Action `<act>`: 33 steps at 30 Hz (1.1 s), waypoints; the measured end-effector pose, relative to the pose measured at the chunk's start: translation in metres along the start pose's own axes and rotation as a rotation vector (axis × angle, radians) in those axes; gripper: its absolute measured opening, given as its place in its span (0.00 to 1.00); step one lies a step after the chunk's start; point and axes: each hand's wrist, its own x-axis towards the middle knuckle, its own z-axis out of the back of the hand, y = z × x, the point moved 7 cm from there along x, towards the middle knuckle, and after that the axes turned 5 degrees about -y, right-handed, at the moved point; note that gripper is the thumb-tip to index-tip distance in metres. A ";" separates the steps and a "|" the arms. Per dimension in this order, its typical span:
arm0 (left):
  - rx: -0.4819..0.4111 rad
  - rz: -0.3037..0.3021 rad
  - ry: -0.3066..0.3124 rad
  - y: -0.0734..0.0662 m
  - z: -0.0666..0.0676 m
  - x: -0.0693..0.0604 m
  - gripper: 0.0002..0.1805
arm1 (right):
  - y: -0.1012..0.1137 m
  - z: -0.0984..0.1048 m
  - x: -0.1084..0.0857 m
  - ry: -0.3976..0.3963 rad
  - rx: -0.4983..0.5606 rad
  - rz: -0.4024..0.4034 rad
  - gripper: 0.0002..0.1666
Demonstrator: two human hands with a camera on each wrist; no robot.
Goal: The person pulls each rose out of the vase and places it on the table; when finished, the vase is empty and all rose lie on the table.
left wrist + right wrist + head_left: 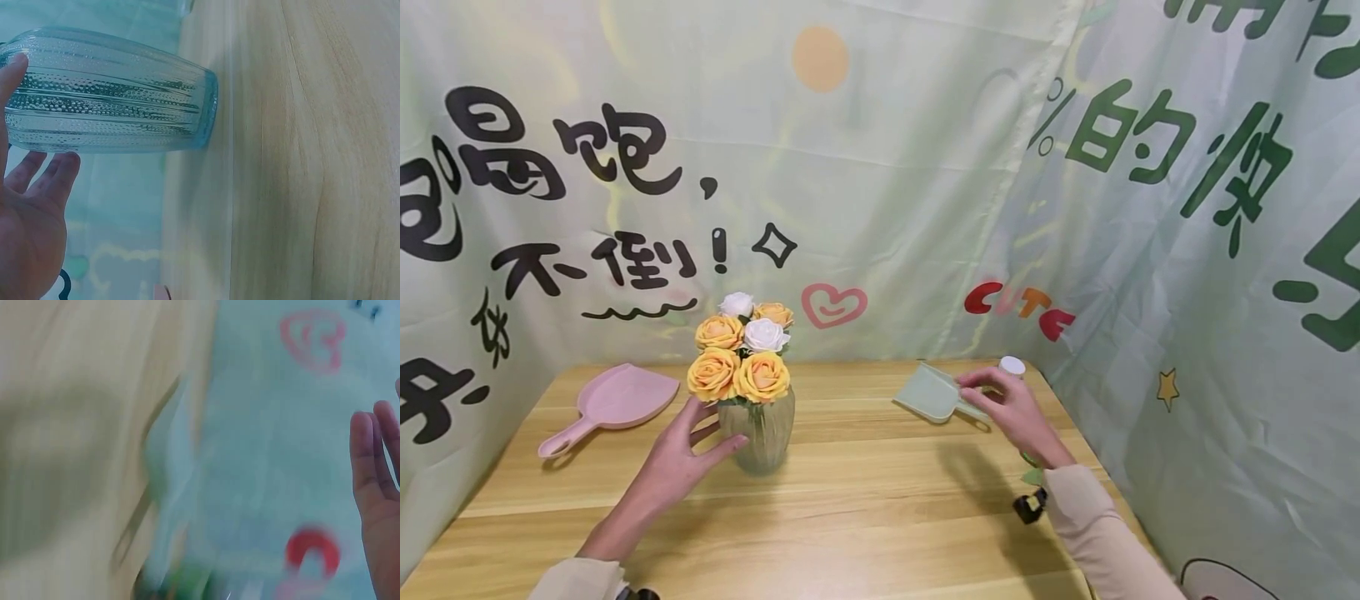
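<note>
Standing here: the backdrop is pale-green cloth point(902, 200), lightly creased, hung beyond both hands. Past the L hand point(681, 458) it carries big black lettering point(643, 265) w/ a wavy line point(640, 312) under it. Straight ahead, b/w the hands, a pink heart point(834, 305) sits low & an orange disc point(821, 58) up high. Multicol. "CUTE" lettering point(1032, 304) is just beyond the R hand point(1015, 417). Cloth turns a corner there; the side stretch, R of that hand, has dk-green lettering point(1101, 125) + a sm. yellow star point(1167, 388). Lt wood tabletop point(865, 517) runs under both hands, back edge near the cloth. Soft shadow point(977, 475) L of the R hand; bright sheen nearer, b/w the arms.
</note>
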 end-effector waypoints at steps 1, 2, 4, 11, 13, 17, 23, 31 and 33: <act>0.000 0.000 0.000 0.000 0.000 0.000 0.52 | 0.010 -0.013 0.005 0.024 0.032 0.015 0.13; 0.000 0.002 0.000 0.000 0.000 0.000 0.52 | 0.019 -0.026 0.009 0.048 0.059 0.024 0.14; 0.002 0.007 -0.001 0.001 0.000 0.000 0.52 | 0.036 -0.051 0.016 0.094 0.106 0.043 0.14; 0.005 0.009 -0.003 0.003 0.000 0.000 0.50 | 0.092 -0.133 0.026 0.233 0.209 0.124 0.11; 0.006 0.010 -0.004 0.004 0.000 0.000 0.50 | 0.106 -0.154 0.026 0.276 0.199 0.180 0.11; 0.006 0.012 -0.003 0.003 0.000 -0.001 0.49 | 0.126 -0.187 0.024 0.320 0.148 0.283 0.12; 0.006 -0.005 -0.001 0.001 -0.002 0.000 0.47 | 0.143 -0.212 0.023 0.284 0.062 0.389 0.13; 0.005 0.011 -0.005 0.001 0.000 -0.002 0.49 | 0.160 -0.225 0.025 0.226 0.030 0.440 0.20; 0.004 0.008 -0.004 0.002 0.000 -0.002 0.48 | 0.162 -0.223 0.026 0.192 0.094 0.408 0.18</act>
